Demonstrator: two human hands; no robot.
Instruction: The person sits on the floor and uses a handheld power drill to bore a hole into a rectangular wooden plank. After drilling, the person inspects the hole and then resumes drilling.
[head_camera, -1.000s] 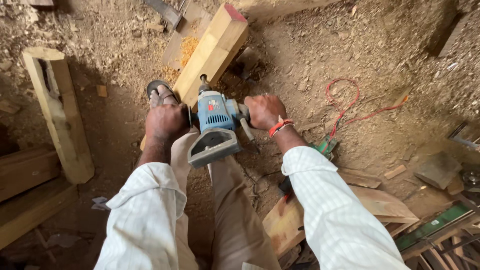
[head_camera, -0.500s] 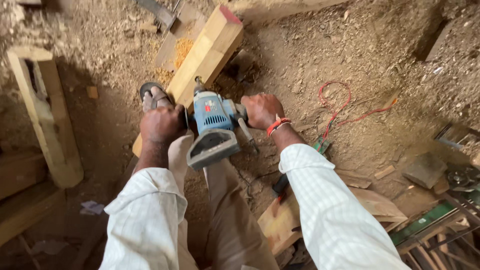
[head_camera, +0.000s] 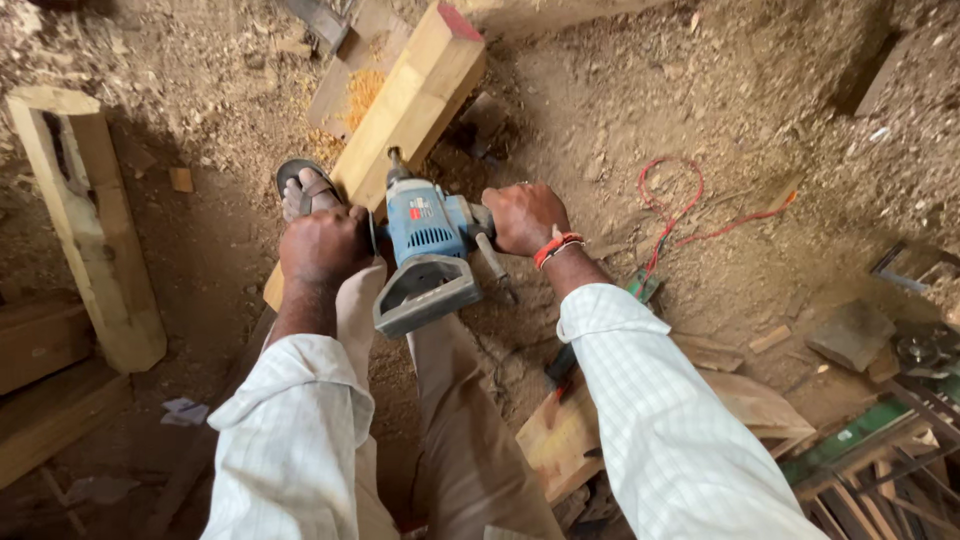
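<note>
Both hands grip the blue drill (head_camera: 425, 240) by its side handles: the left hand (head_camera: 322, 245) is wrapped tight on one, the right hand (head_camera: 522, 218) on the other. Its bit meets the beam (head_camera: 415, 100) lying on the sawdust floor (head_camera: 620, 90), pinned by a sandalled foot (head_camera: 303, 187). The drill looks heavy and rigid and probably twists hard; its two side handles seem the safest hold.
</note>
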